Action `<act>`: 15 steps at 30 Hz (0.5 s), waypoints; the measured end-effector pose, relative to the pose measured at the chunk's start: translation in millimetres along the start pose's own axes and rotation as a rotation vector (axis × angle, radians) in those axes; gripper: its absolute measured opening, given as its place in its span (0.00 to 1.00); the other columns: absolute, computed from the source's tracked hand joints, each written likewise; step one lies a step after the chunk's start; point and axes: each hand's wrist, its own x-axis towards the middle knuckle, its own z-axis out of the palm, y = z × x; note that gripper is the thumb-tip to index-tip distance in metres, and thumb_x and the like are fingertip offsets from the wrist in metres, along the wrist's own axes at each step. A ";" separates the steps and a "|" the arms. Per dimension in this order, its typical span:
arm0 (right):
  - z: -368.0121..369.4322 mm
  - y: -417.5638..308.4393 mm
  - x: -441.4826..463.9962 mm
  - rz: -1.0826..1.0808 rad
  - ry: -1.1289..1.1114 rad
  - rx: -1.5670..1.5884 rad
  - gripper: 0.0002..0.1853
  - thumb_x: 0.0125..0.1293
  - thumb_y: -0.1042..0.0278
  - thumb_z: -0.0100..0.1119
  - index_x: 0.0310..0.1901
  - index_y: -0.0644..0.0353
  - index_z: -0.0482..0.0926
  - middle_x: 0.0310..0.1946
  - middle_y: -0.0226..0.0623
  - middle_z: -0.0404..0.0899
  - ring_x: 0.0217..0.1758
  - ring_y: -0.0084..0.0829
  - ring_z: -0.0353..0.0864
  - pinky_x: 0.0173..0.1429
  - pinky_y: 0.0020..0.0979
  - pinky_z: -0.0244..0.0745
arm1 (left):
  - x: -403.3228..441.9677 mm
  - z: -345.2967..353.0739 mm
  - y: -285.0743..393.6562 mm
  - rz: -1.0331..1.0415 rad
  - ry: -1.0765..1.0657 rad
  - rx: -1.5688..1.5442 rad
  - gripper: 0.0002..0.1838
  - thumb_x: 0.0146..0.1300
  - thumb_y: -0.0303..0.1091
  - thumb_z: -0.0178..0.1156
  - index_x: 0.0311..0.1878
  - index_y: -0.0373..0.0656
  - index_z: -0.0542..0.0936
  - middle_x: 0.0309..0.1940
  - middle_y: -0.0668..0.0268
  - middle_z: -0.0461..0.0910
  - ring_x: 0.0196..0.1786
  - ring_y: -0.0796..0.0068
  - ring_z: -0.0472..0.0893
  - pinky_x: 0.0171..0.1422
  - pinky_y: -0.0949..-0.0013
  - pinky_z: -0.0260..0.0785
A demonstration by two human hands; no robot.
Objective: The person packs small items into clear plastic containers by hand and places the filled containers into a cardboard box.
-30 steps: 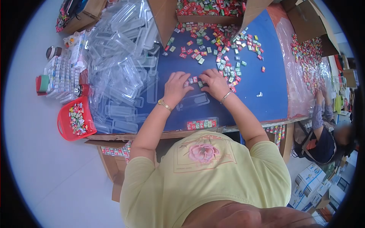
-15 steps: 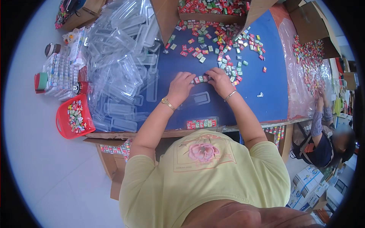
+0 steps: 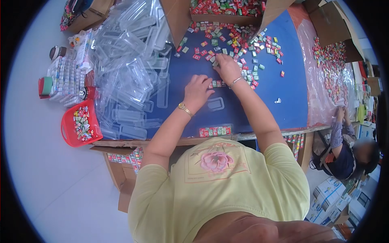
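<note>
On the blue table surface (image 3: 259, 117), a short row of small red and green packets (image 3: 218, 84) lies in front of me. My left hand (image 3: 198, 90) is at the left end of this row, fingers bent and apart, touching the end packet. My right hand (image 3: 227, 68) reaches beyond the row to the loose packets (image 3: 242, 50); its fingertips are over some of them, and what they hold is too small to tell. A clear plastic tray (image 3: 215, 104) lies below the row. Another tray filled with packets (image 3: 215, 131) sits at the table's near edge.
Clear empty trays (image 3: 129, 73) are heaped at the left, beside a red basket (image 3: 82, 124) of packets. An open cardboard box (image 3: 225, 18) of packets stands at the back. A co-worker (image 3: 340, 150) sits at the right by more packets (image 3: 330, 60).
My right hand has left the right end of the row and moved up and left to the loose packets. My left hand has shifted slightly right. The row stays on the table.
</note>
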 end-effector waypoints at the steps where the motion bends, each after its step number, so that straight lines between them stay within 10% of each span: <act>1: -2.9 1.3 -0.6 -0.002 0.005 -0.001 0.20 0.61 0.64 0.72 0.54 0.54 0.78 0.47 0.40 0.82 0.50 0.48 0.83 0.50 0.47 0.81 | -0.1 3.3 -3.4 0.000 -0.050 0.006 0.26 0.51 0.38 0.78 0.55 0.46 0.84 0.52 0.68 0.81 0.56 0.63 0.78 0.55 0.61 0.79; 9: -35.8 5.9 -68.2 0.067 -0.255 0.079 0.18 0.58 0.80 0.67 0.52 0.58 0.82 0.49 0.42 0.79 0.52 0.51 0.83 0.54 0.47 0.81 | -5.5 -5.2 0.0 -0.029 -0.037 -0.026 0.25 0.51 0.32 0.77 0.54 0.46 0.85 0.49 0.69 0.81 0.53 0.63 0.80 0.55 0.61 0.78; 15: -30.2 -6.5 -65.5 -0.029 -0.242 0.080 0.18 0.58 0.74 0.71 0.51 0.54 0.83 0.45 0.41 0.78 0.49 0.48 0.84 0.51 0.45 0.83 | -5.5 1.7 -4.1 0.000 -0.058 -0.024 0.20 0.54 0.29 0.74 0.52 0.45 0.86 0.48 0.67 0.81 0.52 0.62 0.80 0.55 0.61 0.78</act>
